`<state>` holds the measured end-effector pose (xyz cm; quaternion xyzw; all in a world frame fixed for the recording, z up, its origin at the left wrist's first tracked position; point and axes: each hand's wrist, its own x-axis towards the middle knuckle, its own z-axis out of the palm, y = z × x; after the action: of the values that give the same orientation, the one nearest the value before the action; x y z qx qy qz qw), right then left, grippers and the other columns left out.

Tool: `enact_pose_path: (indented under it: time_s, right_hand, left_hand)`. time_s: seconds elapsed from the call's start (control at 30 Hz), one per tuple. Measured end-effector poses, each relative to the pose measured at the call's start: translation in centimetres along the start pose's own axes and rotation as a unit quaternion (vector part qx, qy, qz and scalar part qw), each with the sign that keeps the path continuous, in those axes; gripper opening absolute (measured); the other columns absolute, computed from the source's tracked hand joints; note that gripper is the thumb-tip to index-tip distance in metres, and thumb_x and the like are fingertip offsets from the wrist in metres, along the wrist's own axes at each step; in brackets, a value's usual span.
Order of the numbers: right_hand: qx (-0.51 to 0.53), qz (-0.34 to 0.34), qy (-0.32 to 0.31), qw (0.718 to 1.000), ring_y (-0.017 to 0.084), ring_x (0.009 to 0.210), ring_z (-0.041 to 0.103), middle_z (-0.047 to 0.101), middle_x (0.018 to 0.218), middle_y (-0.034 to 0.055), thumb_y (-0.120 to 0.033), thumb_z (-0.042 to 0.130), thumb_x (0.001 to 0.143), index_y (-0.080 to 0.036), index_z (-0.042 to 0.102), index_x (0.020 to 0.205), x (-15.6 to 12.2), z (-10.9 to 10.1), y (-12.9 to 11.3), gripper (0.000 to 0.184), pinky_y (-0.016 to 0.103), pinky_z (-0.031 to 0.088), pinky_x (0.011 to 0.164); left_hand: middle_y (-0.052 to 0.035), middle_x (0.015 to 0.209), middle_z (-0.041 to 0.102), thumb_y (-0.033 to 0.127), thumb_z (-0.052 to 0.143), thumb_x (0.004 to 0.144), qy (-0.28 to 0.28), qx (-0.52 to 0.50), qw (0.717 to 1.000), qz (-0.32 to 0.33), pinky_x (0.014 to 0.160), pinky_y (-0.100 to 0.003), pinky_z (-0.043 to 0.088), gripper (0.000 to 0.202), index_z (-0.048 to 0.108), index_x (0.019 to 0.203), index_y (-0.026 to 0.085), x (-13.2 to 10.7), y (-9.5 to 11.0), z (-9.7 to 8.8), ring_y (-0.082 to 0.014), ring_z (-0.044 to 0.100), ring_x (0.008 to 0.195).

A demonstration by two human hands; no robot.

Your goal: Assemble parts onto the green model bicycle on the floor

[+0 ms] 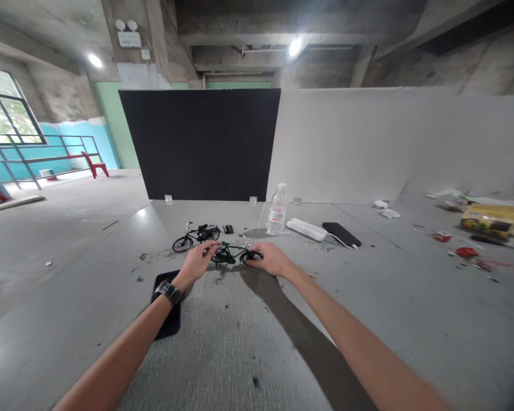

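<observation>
A small green model bicycle point(228, 252) stands upright on the grey tabletop between my two hands. My right hand point(274, 260) has its fingers closed around the front wheel. At the rear end, my left hand point(197, 264) pinches the bicycle near the rear wheel and saddle; the exact contact is too small to make out. Just behind my left hand is a black model bicycle point(193, 234), also upright. A small green and black piece point(228, 229) lies behind the green bicycle.
A clear water bottle point(277, 210) stands behind my right hand. Beside it lie a white power bank point(307, 229) and a black phone point(341, 233). A dark tablet-like slab point(170, 325) is under my left wrist. A yellow packet point(492, 221) and scraps are far right; a black panel point(203, 145) stands behind.
</observation>
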<state>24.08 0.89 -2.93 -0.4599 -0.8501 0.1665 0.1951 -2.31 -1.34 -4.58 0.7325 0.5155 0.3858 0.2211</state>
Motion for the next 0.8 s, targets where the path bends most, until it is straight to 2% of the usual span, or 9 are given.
enact_pose_path:
  time_s: [0.1, 0.17, 0.3, 0.37, 0.43, 0.5, 0.6, 0.7, 0.8]
  right_hand:
    - [0.021, -0.003, -0.034, 0.999, 0.022, 0.075, 0.066, 0.074, 0.08, 0.0021, -0.042, 0.067, 0.082, -0.02, 0.075, 0.087, 0.4, -0.3, 0.5, 0.025, 0.028, 0.043, 0.067]
    - [0.032, -0.003, -0.049, 0.998, 0.022, 0.078, 0.067, 0.075, 0.084, 0.0022, -0.045, 0.068, 0.081, -0.02, 0.076, 0.089, 0.6, -0.5, 0.8, 0.027, 0.029, 0.045, 0.07]
    - [0.053, 0.008, -0.049, 0.997, 0.026, 0.097, 0.066, 0.073, 0.108, 0.0072, -0.053, 0.073, 0.075, -0.021, 0.074, 0.107, 0.5, -1.4, 1.4, 0.046, 0.033, 0.047, 0.083]
    - [0.072, 0.015, -0.038, 0.997, 0.028, 0.104, 0.063, 0.07, 0.117, 0.0094, -0.057, 0.074, 0.073, -0.021, 0.071, 0.114, 0.2, -1.9, 1.4, 0.055, 0.035, 0.046, 0.087]
    - [0.082, 0.013, -0.034, 0.996, 0.028, 0.102, 0.064, 0.071, 0.115, 0.0095, -0.055, 0.073, 0.074, -0.021, 0.072, 0.111, -0.1, -2.2, 1.4, 0.05, 0.035, 0.047, 0.085]
    - [0.078, 0.006, -0.038, 0.996, 0.027, 0.093, 0.066, 0.074, 0.103, 0.008, -0.051, 0.071, 0.077, -0.02, 0.075, 0.1, -0.4, -2.0, 1.3, 0.038, 0.034, 0.047, 0.078]
    - [0.07, 0.002, -0.03, 0.997, 0.025, 0.083, 0.066, 0.075, 0.091, 0.0059, -0.044, 0.067, 0.081, -0.02, 0.075, 0.091, -0.6, -1.2, 1.2, 0.027, 0.031, 0.044, 0.07]
    - [0.055, 0.013, -0.006, 0.998, 0.023, 0.079, 0.065, 0.075, 0.089, 0.0051, -0.039, 0.068, 0.079, -0.019, 0.074, 0.092, -0.8, -0.6, 1.2, 0.024, 0.03, 0.042, 0.067]
    - [0.055, 0.009, -0.002, 0.998, 0.022, 0.077, 0.065, 0.074, 0.087, 0.0039, -0.036, 0.068, 0.079, -0.019, 0.073, 0.09, -0.8, -0.4, 1.2, 0.021, 0.029, 0.042, 0.066]
  left_hand:
    - [-0.0069, 0.099, 0.074, 0.042, 0.042, 0.096, 0.001, -0.002, 1.0, 0.005, 0.075, -0.03, 0.049, 0.04, 0.068, 0.118, 0.02, 0.0, 0.1, 0.1, -0.0204, 0.066, 0.082]
    - [-0.0063, 0.102, 0.074, 0.041, 0.043, 0.096, 0.002, 0.001, 1.0, 0.008, 0.076, -0.03, 0.049, 0.038, 0.068, 0.115, 0.02, -0.1, 0.2, 0.2, -0.0207, 0.067, 0.084]
    - [-0.0065, 0.105, 0.073, 0.039, 0.042, 0.097, -0.001, 0.006, 1.0, 0.007, 0.077, -0.031, 0.051, 0.037, 0.068, 0.115, 0.02, -0.2, 0.6, 0.0, -0.0208, 0.067, 0.085]
    - [-0.008, 0.11, 0.071, 0.038, 0.039, 0.099, 0.019, 0.016, 0.999, 0.024, 0.08, -0.032, 0.052, 0.038, 0.065, 0.12, 0.02, -0.5, 0.8, -0.3, -0.0211, 0.067, 0.091]
    - [-0.0097, 0.12, 0.067, 0.038, 0.038, 0.1, 0.067, 0.063, 0.994, 0.066, 0.09, -0.036, 0.05, 0.038, 0.06, 0.126, 0.021, -0.8, 1.3, -0.4, -0.023, 0.064, 0.105]
    - [-0.0106, 0.132, 0.059, 0.04, 0.044, 0.099, 0.109, 0.142, 0.976, 0.122, 0.101, -0.042, 0.044, 0.04, 0.052, 0.135, 0.023, -1.1, 2.0, -0.3, -0.0264, 0.055, 0.121]
    - [-0.0142, 0.144, 0.048, 0.043, 0.066, 0.087, 0.096, 0.242, 0.948, 0.183, 0.11, -0.046, 0.034, 0.073, 0.032, 0.148, 0.021, -1.2, 3.3, 1.0, -0.0313, 0.042, 0.134]
    - [-0.0166, 0.137, 0.052, 0.042, 0.077, 0.077, 0.075, 0.298, 0.936, 0.173, 0.11, -0.047, 0.033, 0.094, 0.023, 0.15, 0.016, -0.7, 4.0, 3.0, -0.033, 0.047, 0.128]
    - [-0.0141, 0.124, 0.06, 0.04, 0.078, 0.077, 0.069, 0.329, 0.932, 0.133, 0.104, -0.047, 0.036, 0.088, 0.03, 0.146, 0.015, -0.2, 4.2, 4.5, -0.032, 0.053, 0.117]
